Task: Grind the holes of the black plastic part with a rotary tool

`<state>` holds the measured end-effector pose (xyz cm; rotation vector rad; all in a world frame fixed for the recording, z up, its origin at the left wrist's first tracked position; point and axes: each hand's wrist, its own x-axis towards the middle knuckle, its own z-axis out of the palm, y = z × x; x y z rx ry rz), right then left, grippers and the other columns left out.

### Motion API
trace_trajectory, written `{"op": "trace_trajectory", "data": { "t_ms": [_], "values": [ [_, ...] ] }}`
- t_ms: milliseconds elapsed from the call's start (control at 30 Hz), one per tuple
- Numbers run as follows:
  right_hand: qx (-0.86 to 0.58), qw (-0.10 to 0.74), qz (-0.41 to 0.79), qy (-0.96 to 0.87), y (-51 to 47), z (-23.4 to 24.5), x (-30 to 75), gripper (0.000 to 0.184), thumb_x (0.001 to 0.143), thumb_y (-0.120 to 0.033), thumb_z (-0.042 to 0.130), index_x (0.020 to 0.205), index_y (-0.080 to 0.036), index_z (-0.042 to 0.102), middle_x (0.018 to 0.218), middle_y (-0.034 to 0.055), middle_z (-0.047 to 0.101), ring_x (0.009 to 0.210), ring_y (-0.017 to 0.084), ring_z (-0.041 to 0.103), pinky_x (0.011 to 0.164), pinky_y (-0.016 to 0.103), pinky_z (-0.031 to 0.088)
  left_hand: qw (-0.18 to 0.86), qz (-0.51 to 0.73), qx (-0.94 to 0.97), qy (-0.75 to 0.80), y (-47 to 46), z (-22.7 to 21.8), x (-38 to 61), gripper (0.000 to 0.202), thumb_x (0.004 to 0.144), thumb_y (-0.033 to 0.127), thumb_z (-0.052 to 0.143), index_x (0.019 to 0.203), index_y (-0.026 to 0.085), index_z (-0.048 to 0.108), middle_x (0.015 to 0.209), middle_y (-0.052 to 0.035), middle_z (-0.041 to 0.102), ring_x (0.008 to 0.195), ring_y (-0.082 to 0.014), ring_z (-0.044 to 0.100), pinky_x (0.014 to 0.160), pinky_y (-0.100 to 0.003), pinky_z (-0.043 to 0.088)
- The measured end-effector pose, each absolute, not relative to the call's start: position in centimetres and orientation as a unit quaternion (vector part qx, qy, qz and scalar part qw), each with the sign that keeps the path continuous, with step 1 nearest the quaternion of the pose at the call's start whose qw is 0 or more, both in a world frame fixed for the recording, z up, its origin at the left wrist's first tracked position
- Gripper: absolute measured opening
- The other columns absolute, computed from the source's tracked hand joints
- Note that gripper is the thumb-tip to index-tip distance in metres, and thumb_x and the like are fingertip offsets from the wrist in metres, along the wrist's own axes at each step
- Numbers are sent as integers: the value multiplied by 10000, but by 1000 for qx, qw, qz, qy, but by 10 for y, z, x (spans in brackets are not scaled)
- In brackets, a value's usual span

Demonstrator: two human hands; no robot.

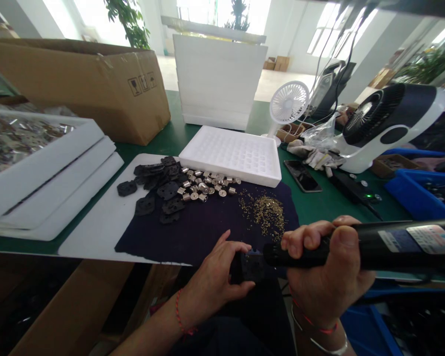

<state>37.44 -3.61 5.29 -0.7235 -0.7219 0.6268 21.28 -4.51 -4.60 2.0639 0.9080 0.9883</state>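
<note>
below the cloth edge, two hands: left hand (217, 277) pinches one black plate (251, 264), right hand (328, 277) grips one screwdriver (374, 244).

Green workbench (319, 202) and the items resting on it.
On the bench lie a white sheet (96, 227) under a dark cloth (207, 227), a white foam tray (232, 154), stacked foam trays (44, 183), a cardboard box (85, 84), a white foam block (217, 79), a small white fan (288, 104), a phone (302, 175) and a black-and-white fan (389, 118).
</note>
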Motion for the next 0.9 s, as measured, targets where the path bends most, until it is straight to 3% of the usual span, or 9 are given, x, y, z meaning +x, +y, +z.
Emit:
{"op": "trace_trajectory", "data": {
  "t_ms": [400, 533, 700, 900],
  "values": [
    [-340, 832, 302, -316, -31, 45, 376, 169, 956, -306, 781, 992, -216, 643, 626, -82, 569, 425, 108, 509, 446, 261, 506, 352, 359, 783, 367, -46, -37, 213, 741, 741, 19, 862, 1337, 272, 500, 1275, -37, 722, 1226, -289, 730, 1330, -664, 334],
    [-340, 831, 311, -311, -31, 42, 375, 182, 963, -323, 778, 999, -221, 631, 630, -84, 566, 428, 105, 503, 449, 259, 508, 342, 357, 789, 364, -46, -39, 212, 763, 738, 29, 878, 1348, 261, 482, 1330, -77, 701, 1314, -323, 685, 1314, -669, 360],
    [-335, 832, 319, -307, -32, 39, 374, 178, 967, -313, 781, 1013, -217, 638, 637, -82, 573, 442, 106, 511, 462, 258, 516, 354, 353, 776, 384, -47, -41, 211, 713, 725, 39, 891, 1292, 255, 515, 1561, -170, 536, 1475, -372, 551, 1205, -581, 532],
    [-343, 827, 318, -311, -31, 37, 374, 212, 946, -340, 802, 999, -222, 634, 628, -88, 575, 425, 103, 512, 460, 258, 520, 358, 346, 776, 387, -49, -43, 212, 643, 731, 17, 857, 1243, 246, 541, 1551, -165, 525, 1470, -359, 551, 1201, -572, 529]
  ]
}}
